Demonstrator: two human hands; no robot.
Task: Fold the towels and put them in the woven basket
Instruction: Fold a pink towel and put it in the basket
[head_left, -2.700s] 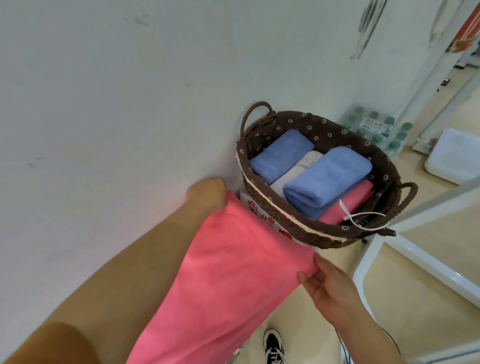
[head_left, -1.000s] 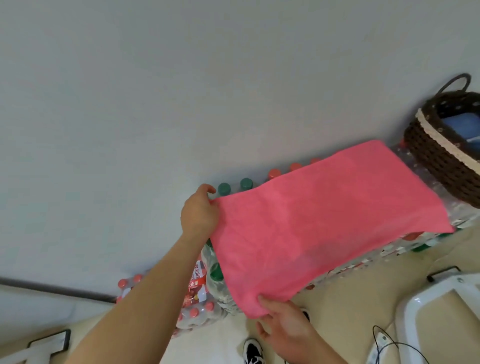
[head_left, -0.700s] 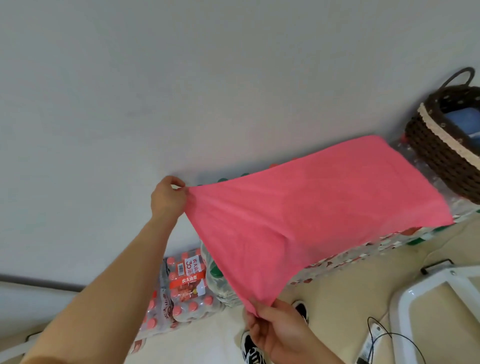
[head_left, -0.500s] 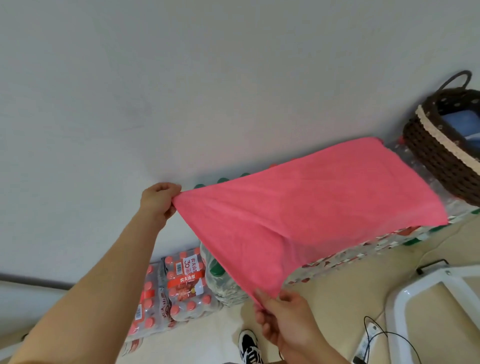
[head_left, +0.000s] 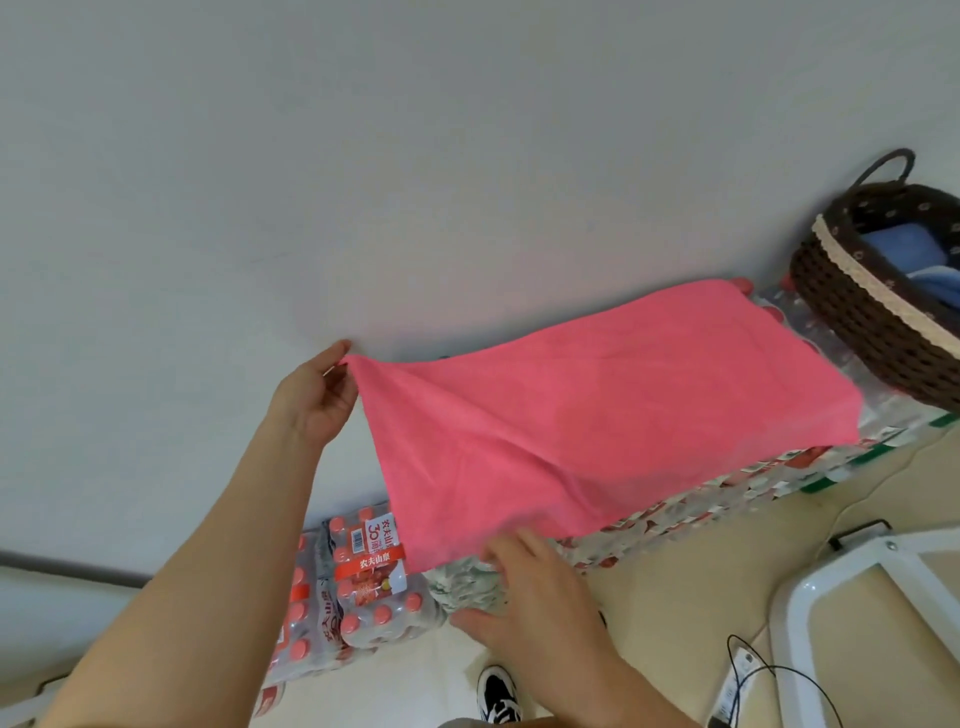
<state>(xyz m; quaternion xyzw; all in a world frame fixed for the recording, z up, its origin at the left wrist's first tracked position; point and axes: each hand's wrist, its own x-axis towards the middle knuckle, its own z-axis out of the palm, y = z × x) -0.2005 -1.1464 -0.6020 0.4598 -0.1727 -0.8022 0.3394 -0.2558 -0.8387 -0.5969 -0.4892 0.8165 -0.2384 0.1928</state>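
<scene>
A pink towel (head_left: 597, 410) lies spread over a row of shrink-wrapped bottle packs (head_left: 727, 493) along the wall. Its left end is lifted off them. My left hand (head_left: 311, 400) pinches the towel's far left corner, raised near the wall. My right hand (head_left: 524, 592) has its fingertips on the towel's near edge, close to the near left corner. The brown woven basket (head_left: 872, 312) with a cream band stands on the packs at the far right, apart from the towel. Folded blue towels (head_left: 904, 249) show inside it.
Lower packs of red-capped bottles (head_left: 363, 582) sit on the floor below my left arm. A white frame (head_left: 810, 597) and a black cable (head_left: 753, 670) are on the floor at the lower right. My shoe (head_left: 496, 691) is near the bottom edge. A plain wall (head_left: 467, 156) rises behind.
The towel was carried left from the basket and laid over the bottle packs. In the last half second my right hand lowered the near edge onto the packs, and my left hand kept its corner raised.
</scene>
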